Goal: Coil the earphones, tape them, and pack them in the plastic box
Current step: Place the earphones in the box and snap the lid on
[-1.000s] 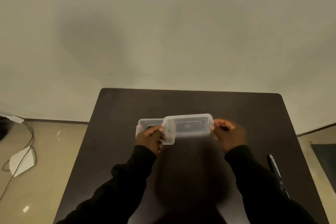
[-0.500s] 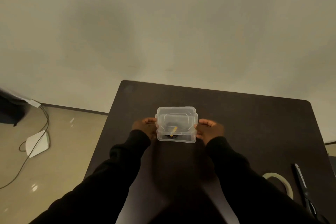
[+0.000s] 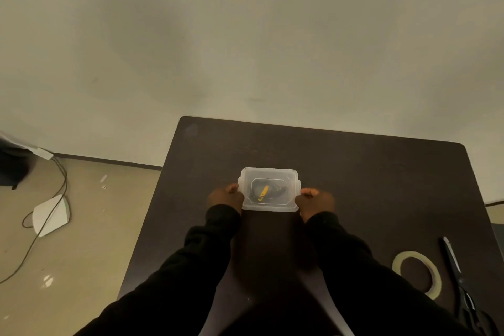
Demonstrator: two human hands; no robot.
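A small clear plastic box (image 3: 270,174) with its lid on stands in the middle of the dark table (image 3: 354,172). Through the lid I see the coiled dark earphones (image 3: 278,189) bound with a strip of yellowish tape (image 3: 263,192). My left hand (image 3: 225,198) presses against the box's left side with its fingers curled. My right hand (image 3: 314,200) grips the box's right side the same way.
A roll of pale tape (image 3: 417,273) lies flat at the table's near right, with black scissors (image 3: 458,278) just right of it. On the floor to the left are a white device (image 3: 51,215) and a dark cable (image 3: 46,224). A wall stands behind the table.
The lid, which sat offset to the right of the box a second ago, now covers the box. Both hands have closed in on its two sides.
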